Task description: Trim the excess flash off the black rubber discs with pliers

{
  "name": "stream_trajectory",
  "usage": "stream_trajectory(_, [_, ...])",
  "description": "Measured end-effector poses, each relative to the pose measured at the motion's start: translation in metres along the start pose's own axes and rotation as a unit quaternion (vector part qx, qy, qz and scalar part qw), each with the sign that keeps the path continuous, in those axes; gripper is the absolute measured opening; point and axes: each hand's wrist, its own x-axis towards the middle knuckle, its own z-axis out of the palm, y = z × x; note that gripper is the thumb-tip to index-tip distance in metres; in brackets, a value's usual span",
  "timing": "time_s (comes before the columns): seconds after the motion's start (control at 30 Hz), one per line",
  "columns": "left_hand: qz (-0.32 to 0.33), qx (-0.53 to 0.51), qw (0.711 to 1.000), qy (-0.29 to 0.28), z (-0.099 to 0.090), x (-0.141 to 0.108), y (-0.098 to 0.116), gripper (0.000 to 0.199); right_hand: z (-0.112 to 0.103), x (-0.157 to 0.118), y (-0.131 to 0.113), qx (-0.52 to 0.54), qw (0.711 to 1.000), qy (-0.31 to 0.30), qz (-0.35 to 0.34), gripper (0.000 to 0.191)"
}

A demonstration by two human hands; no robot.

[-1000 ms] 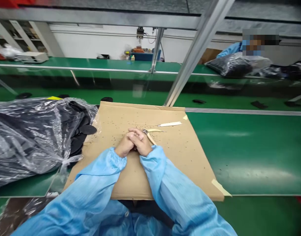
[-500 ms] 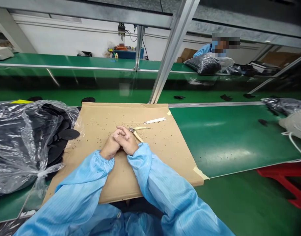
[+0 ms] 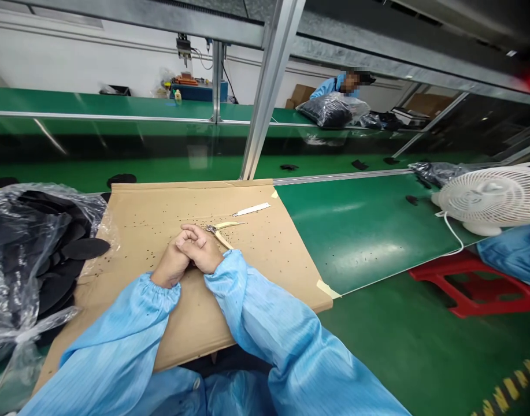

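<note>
My left hand (image 3: 171, 263) and my right hand (image 3: 199, 249) are clasped together, fingers folded over each other, resting on a sheet of brown cardboard (image 3: 130, 208) strewn with black specks. Just beyond my right hand's knuckles lie small pliers with cream handles (image 3: 219, 230), apparently touching or almost touching it. Farther on lies a white strip (image 3: 251, 209), its nature unclear. Light blue sleeves cover both forearms, with gathered cuffs at the wrists.
To the left, a clear plastic bag of black round pads (image 3: 26, 254) spills against the cardboard. Green workbenches run across the view. A white fan (image 3: 490, 193) and red stool (image 3: 473, 283) stand right. A co-worker in blue (image 3: 336, 86) is beyond an aluminium upright (image 3: 269, 86).
My view has swung right, sliding the scene left and bringing the fan and red stool into sight. My hands remain clasped in the same position on the cardboard.
</note>
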Motion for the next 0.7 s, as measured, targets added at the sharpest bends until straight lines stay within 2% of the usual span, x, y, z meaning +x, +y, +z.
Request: stream_trajectory(0.7, [0.002,0.018,1.0,0.001,-0.0021,0.0006,-0.0021,0.018,-0.0004,-0.0003,-0.0021,-0.024,1.0,0.004,0.008,0.046])
